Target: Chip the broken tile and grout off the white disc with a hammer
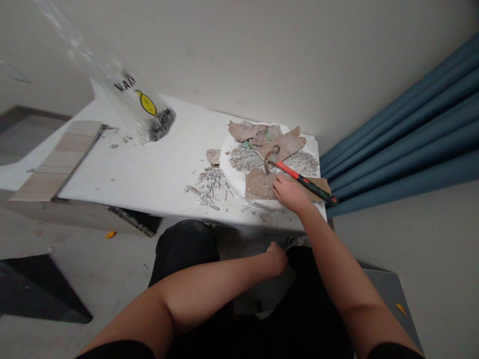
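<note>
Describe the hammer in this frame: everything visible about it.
The hammer is a claw hammer with a dull metal head and a handle that is red near the head and black at the grip end. It lies flat on the white table, head resting among brown broken pieces and grey rubble, handle running down-right, its end over a brown board near the table's edge. The right hand rests just beside the handle, not gripping it.

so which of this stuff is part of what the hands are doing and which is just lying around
In use:
right hand
broken slab piece
hammer
rubble
left hand, below the table edge

Lying about:
nails
plastic bag
tiles
curtain
</note>
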### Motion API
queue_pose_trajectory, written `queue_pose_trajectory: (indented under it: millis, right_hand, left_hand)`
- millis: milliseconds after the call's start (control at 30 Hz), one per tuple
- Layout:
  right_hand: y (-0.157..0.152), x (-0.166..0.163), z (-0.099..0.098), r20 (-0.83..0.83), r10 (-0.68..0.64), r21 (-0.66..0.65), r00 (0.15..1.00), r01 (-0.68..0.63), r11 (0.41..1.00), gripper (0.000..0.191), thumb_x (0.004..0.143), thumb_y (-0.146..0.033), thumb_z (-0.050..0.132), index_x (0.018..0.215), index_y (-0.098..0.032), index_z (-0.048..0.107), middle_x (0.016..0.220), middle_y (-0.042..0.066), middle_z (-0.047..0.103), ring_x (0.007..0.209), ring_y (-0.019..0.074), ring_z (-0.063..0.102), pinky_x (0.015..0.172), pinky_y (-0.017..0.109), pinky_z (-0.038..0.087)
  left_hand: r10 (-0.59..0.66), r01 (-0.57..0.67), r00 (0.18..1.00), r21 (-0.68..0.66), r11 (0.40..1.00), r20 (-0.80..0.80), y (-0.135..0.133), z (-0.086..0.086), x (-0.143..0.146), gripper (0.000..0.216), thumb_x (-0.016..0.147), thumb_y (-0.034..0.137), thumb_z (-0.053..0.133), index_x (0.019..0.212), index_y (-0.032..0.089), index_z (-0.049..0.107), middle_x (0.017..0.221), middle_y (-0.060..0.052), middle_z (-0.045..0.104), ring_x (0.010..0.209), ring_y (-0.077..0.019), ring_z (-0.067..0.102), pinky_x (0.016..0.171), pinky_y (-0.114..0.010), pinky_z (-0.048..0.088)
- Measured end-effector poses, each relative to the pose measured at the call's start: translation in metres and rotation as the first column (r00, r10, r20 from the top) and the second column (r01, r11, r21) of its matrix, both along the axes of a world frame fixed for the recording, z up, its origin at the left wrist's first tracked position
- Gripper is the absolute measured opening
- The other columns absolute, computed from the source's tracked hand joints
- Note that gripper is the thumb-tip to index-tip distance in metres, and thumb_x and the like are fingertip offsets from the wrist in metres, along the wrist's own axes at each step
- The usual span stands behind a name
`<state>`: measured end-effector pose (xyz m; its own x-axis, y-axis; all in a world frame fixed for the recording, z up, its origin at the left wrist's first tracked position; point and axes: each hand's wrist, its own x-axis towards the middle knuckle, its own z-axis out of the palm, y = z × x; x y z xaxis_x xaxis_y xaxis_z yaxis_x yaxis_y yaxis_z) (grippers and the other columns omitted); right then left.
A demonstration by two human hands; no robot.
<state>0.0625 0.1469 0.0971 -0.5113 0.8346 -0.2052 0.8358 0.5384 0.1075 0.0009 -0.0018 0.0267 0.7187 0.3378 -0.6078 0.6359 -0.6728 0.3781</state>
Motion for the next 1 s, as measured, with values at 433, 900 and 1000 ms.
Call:
queue_pose_trajectory:
  millis: [433, 900, 1000]
  right_hand:
    - [-0.0008, -0.0055, -0.0008, 0.018, -0.058, 0.033, 0.998, 0.057, 0.998, 0.037, 0.108, -0.03, 0.035, 0.119, -0.012, 0.065, 0.131, 0.018, 0.059, 0.096, 0.0244, 0.066, 0.081, 0.033, 0.049]
    - [-0.0023, -0.0076, 0.0025, -0.048, -0.104, 0.043, 0.993, 0.106, 0.993, 0.038, 0.108, -0.031, 0.036, 0.118, -0.012, 0.068, 0.129, 0.017, 0.062, 0.099, 0.0259, 0.066, 0.081, 0.033, 0.05]
    - [-0.001, 0.0006, 0.0032, -0.166, -0.162, 0.085, 0.973, 0.177, 0.98, 0.034, 0.106, -0.027, 0.039, 0.114, -0.012, 0.069, 0.125, 0.017, 0.064, 0.105, 0.0265, 0.065, 0.086, 0.033, 0.05]
  left_hand:
    - [0.004, -0.004, 1.0, 0.0, 1.0, 0.022, -0.0012, 0.0001, -0.0009, 0.032, 0.083, 0.018, 0.077, 0.114, 0.016, 0.079, 0.121, -0.022, 0.074, 0.118, -0.0374, 0.069, 0.098, -0.049, 0.053]
    - [-0.022, 0.022, 1.0, -0.014, 1.0, -0.013, -0.001, 0.0024, -0.0004, 0.034, 0.083, 0.018, 0.077, 0.117, 0.015, 0.078, 0.122, -0.022, 0.074, 0.119, -0.0374, 0.068, 0.099, -0.05, 0.052]
    - [-0.005, 0.005, 1.0, -0.015, 1.0, -0.01, -0.0006, 0.0019, 0.0001, 0.031, 0.085, 0.017, 0.075, 0.116, 0.015, 0.078, 0.123, -0.022, 0.074, 0.119, -0.0366, 0.069, 0.099, -0.049, 0.053]
